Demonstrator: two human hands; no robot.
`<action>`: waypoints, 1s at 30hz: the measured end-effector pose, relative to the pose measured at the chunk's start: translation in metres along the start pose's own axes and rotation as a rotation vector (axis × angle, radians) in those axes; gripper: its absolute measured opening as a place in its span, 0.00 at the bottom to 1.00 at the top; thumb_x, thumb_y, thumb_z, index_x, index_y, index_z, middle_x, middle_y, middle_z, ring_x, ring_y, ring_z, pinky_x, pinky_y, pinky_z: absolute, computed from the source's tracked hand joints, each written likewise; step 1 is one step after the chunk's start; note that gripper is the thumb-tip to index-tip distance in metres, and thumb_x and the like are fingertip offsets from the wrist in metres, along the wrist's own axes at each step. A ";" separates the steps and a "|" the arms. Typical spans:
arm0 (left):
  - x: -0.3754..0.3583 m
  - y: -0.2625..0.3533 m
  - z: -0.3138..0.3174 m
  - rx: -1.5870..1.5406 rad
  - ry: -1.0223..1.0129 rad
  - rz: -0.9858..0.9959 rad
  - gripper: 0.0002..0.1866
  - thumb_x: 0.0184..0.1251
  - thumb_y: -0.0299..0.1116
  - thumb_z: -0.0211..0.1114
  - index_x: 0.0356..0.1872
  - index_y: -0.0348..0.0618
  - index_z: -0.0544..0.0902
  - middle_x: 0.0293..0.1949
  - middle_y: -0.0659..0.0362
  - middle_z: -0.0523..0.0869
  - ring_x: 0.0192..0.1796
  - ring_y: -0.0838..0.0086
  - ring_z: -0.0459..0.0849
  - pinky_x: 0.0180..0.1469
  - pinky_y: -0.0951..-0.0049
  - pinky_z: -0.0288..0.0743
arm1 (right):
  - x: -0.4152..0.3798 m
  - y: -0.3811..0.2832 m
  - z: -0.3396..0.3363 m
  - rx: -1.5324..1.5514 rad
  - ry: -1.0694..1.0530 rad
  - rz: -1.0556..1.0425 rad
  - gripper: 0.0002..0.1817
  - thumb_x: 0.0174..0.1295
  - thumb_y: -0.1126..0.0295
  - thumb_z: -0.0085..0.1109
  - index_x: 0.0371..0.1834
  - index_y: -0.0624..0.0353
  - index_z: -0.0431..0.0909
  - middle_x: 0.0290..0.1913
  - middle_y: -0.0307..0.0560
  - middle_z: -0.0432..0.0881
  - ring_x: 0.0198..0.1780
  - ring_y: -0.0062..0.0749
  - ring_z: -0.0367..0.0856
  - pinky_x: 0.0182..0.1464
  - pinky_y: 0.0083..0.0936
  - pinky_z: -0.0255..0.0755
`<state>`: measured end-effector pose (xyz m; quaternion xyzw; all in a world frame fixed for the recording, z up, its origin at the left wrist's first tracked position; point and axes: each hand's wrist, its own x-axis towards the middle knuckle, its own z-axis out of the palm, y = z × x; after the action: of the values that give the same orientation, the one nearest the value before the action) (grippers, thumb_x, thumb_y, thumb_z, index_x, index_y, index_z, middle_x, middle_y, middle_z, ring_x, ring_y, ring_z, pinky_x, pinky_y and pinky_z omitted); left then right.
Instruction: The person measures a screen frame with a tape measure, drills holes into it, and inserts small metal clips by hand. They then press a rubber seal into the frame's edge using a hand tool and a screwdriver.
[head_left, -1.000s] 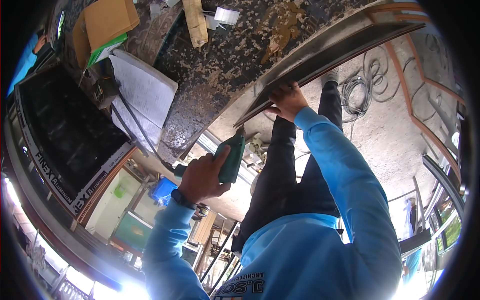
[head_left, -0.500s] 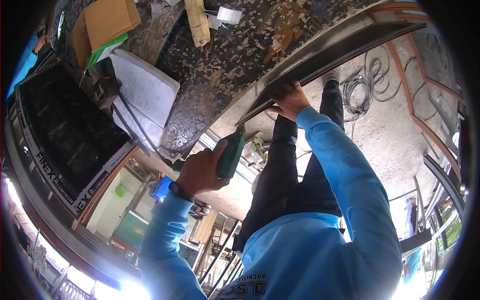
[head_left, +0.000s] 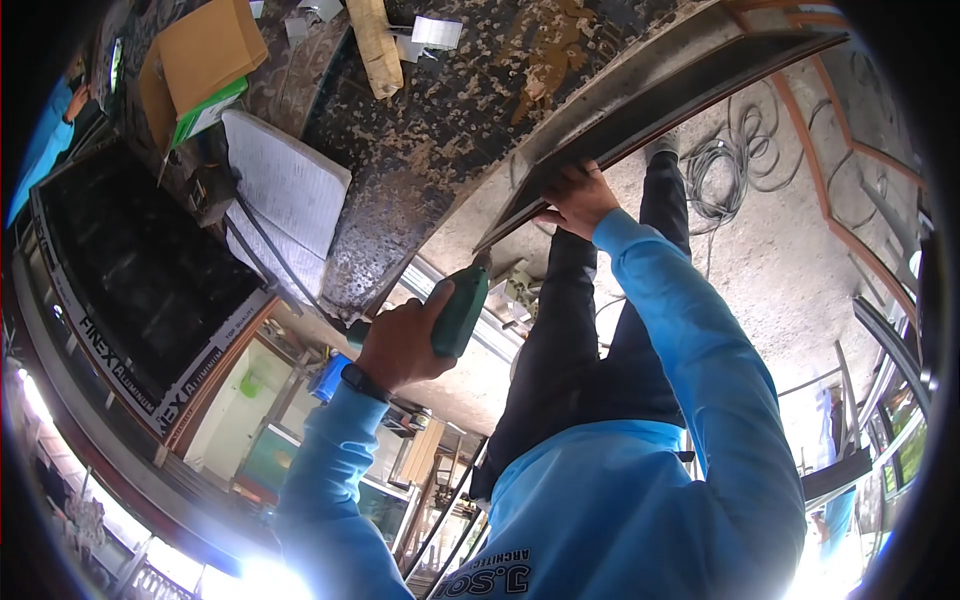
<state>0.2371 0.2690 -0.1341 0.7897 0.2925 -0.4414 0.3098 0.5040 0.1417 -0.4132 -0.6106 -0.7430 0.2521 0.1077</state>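
Note:
My left hand (head_left: 402, 340), with a dark watch at the wrist, is closed around a green power drill (head_left: 462, 318). The drill's tip is at the near end of a long dark metal profile (head_left: 690, 92); whether it touches is too small to tell. My right hand (head_left: 580, 198), wearing a ring, grips that profile a short way along from the drill, fingers over its upper side and thumb below. The profile slants up to the right, along the edge of a worn, paint-spotted table (head_left: 430, 150).
An open notebook (head_left: 285, 180), a cardboard box (head_left: 210, 55) and a wooden strip (head_left: 375, 45) lie on the table. Framed dark panels (head_left: 140, 270) stand at left. Coiled cable (head_left: 722, 175) lies on the floor near my foot. Another person's hand (head_left: 76, 102) shows at far left.
The view has shifted slightly, and the other person's arm at far left shows a little differently. Both my hands keep their hold, with the drill at the profile's end.

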 end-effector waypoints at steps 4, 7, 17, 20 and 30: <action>0.001 -0.002 0.000 -0.016 0.008 0.002 0.59 0.46 0.49 0.82 0.84 0.47 0.65 0.35 0.47 0.88 0.39 0.50 0.90 0.49 0.51 0.84 | 0.001 0.000 0.001 0.001 0.018 0.006 0.27 0.68 0.33 0.60 0.51 0.42 0.89 0.54 0.34 0.87 0.62 0.36 0.79 0.73 0.47 0.61; 0.001 -0.003 0.001 -0.008 0.011 0.007 0.59 0.47 0.49 0.83 0.84 0.47 0.66 0.36 0.47 0.88 0.39 0.49 0.90 0.45 0.51 0.86 | 0.002 0.000 -0.002 -0.001 -0.011 0.012 0.27 0.69 0.33 0.60 0.51 0.42 0.88 0.53 0.34 0.87 0.62 0.36 0.79 0.73 0.47 0.61; 0.000 0.000 0.001 -0.006 -0.025 -0.035 0.58 0.46 0.48 0.83 0.83 0.47 0.66 0.38 0.46 0.89 0.40 0.50 0.92 0.45 0.52 0.86 | 0.002 0.001 0.000 0.012 0.060 -0.020 0.26 0.69 0.34 0.62 0.46 0.45 0.86 0.51 0.36 0.86 0.60 0.35 0.81 0.69 0.43 0.64; 0.001 -0.002 0.002 -0.019 -0.008 -0.025 0.58 0.46 0.48 0.84 0.83 0.47 0.67 0.39 0.46 0.90 0.41 0.50 0.92 0.48 0.53 0.86 | 0.001 0.000 0.001 0.002 0.005 -0.003 0.26 0.69 0.34 0.61 0.49 0.43 0.87 0.54 0.35 0.86 0.63 0.36 0.79 0.72 0.46 0.62; 0.003 -0.005 0.006 -0.005 0.006 0.020 0.56 0.52 0.51 0.79 0.84 0.48 0.63 0.39 0.47 0.88 0.40 0.51 0.92 0.43 0.50 0.88 | 0.001 0.000 0.000 0.003 0.009 0.002 0.25 0.68 0.35 0.63 0.50 0.42 0.88 0.57 0.35 0.86 0.64 0.36 0.79 0.73 0.48 0.61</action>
<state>0.2315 0.2686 -0.1406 0.7932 0.2865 -0.4351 0.3152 0.5039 0.1432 -0.4131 -0.6121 -0.7417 0.2505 0.1115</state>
